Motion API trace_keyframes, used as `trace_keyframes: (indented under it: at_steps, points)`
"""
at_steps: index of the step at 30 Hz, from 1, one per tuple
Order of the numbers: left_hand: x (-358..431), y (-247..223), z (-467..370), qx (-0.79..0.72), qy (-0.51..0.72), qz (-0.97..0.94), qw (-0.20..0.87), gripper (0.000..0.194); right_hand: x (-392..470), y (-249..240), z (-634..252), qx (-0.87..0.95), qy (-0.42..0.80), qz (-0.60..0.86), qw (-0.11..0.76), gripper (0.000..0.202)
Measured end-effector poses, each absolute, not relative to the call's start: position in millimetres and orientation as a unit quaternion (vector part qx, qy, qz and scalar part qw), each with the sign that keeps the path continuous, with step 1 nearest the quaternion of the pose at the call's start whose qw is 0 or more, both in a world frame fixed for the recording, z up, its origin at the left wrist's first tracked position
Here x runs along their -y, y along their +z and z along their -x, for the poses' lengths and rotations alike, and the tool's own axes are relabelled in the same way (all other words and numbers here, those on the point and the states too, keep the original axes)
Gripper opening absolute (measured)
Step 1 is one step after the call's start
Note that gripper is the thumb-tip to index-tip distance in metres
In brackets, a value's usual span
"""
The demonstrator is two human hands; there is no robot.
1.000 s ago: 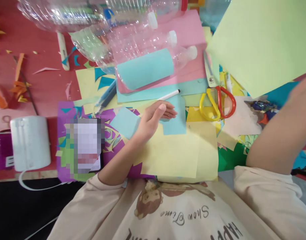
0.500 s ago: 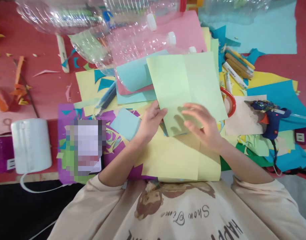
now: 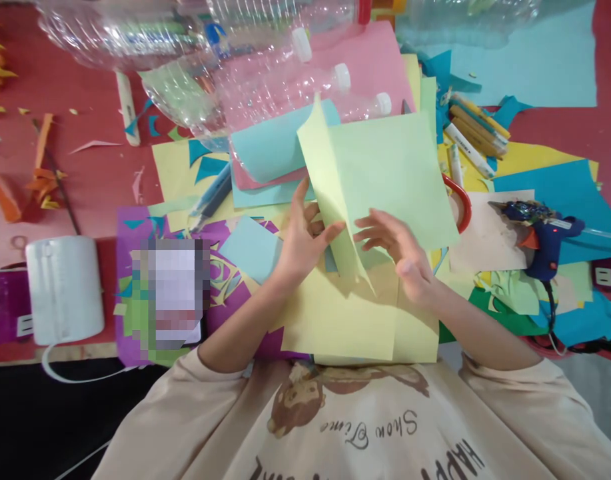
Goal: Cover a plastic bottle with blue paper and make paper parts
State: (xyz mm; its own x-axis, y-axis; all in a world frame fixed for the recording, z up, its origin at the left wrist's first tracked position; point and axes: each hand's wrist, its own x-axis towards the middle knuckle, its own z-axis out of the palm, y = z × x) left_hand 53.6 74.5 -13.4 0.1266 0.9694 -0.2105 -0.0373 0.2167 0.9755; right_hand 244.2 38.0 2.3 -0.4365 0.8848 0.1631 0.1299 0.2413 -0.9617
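While one flap [image 3: 331, 187] stood raised, the pale green sheet [image 3: 395, 167] held the centre

Because a crease ran down the sheet, its left part tilted up while the right part lay flatter, above the yellow paper [image 3: 350, 327] before the person. The left hand [image 3: 305, 240] was at the raised flap, thumb against it, probably to steady it; thumb and forefinger were wide apart, but I could not tell whether the other fingers pinched the paper. The right hand [image 3: 398, 250] held nothing: its fingers were loosely curved near the crease, perhaps to mind the bend, and any contact was unclear.

A red scissors handle [image 3: 464, 203] showed past the sheet's right edge, since the paper seemed to cover the rest. Farther off, clear bottles [image 3: 285, 87] lay on their sides, where they could hardly topple. The glue gun [image 3: 542, 250] had its front end over white paper [image 3: 478, 247], which presumably guarded the red tabletop [image 3: 100, 180] from drips.
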Motion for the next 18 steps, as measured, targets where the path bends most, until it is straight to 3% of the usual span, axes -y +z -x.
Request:
trace_keyframes:
  at_steps: [4,9,14,18]
  points:
    - [-71,-13,-52,-0.442,0.417,-0.438,0.663,0.059,-39,5,-239,0.78,0.434,0.338,0.299,0.057]
    - [-67,-8,-40,-0.373,0.347,-0.353,0.785,0.075,-39,0,-234,0.836,0.369,0.347,0.21,0.063]
    - [-71,3,-25,-0.321,0.292,-0.36,0.826,0.091,-37,-10,-231,0.843,0.327,0.392,0.17,0.064]
    - [-77,10,-24,-0.46,0.25,-0.342,0.781,0.049,-38,-11,-232,0.848,0.3,0.402,0.172,0.06]
